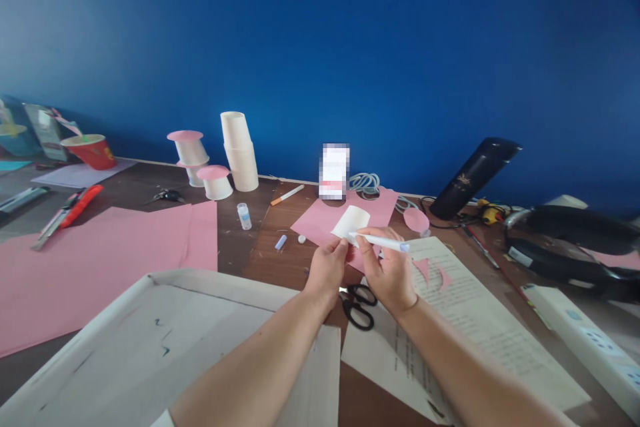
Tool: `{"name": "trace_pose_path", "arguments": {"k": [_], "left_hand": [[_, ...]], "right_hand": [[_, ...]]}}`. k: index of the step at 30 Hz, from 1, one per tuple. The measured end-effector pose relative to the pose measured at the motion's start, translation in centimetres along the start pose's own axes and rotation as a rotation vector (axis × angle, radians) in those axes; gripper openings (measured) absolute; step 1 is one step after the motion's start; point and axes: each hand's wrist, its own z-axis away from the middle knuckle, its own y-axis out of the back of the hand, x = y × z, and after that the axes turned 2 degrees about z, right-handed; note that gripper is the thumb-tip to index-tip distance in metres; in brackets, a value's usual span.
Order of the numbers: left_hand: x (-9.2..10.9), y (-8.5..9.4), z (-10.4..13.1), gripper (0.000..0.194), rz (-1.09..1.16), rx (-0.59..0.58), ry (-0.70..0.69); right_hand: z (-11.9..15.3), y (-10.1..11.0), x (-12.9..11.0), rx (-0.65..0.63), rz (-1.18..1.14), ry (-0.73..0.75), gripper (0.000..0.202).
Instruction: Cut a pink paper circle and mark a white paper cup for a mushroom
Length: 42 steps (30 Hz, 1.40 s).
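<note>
A small white paper piece (351, 221), slightly curved, is pinched at its lower edge by my left hand (327, 270). My right hand (390, 270) grips a white marker (383, 240) with its tip at the paper's right side. Beneath them lies a pink sheet (315, 219). Black-handled scissors (359, 307) rest between my forearms. Left of my hands are a purple marker cap (281, 242) and a small white round piece (301, 239).
Stacked white cups (244, 163) and cups with pink discs (215, 181) stand at the back left. A phone (335, 172) leans on the wall. Right are a black bottle (473, 177), printed paper (480, 320) and a power strip (580, 340). Pink sheets (115, 267) lie left.
</note>
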Motion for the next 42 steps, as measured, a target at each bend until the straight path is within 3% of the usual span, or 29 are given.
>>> {"name": "trace_pose_path", "arguments": {"k": [27,34,42], "left_hand": [[0.19,-0.25,-0.03,0.019,0.085,0.001,0.022],[0.74,-0.69,0.28,0.016,0.177,0.060,0.091],[0.64,-0.48,0.24,0.020,0.100,0.028,0.063]], "right_hand": [[0.10,-0.05,0.16,0.003,0.011,0.024,0.012],[-0.36,0.58,0.73,0.102,-0.023,-0.044,0.013],[-0.19,0.17,0.79,0.057,0.026,0.003,0.012]]}}
